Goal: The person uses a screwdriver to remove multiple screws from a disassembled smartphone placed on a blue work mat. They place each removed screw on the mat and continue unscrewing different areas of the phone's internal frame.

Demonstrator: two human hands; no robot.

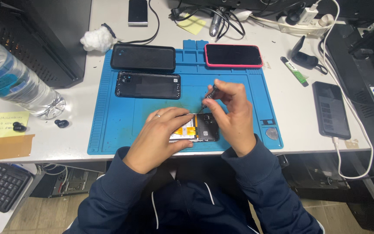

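From the head camera, a blue rubber work mat (109,125) is lying on the white counter (299,117), carrying a black phone case (143,57), a black plastic back cover (148,85) and a red-edged phone (233,55) along its far half. A clear water bottle (16,82) is standing to the left, beside a yellow sticky note (5,123).

The opened phone with its exposed yellow-labelled battery (194,128) is sitting at the mat's near edge. The left hand (159,138) is pressing down on it, fingers spread flat. The right hand (234,112) is pinching a small dark screwdriver (209,96), its tip touching the phone's upper part.
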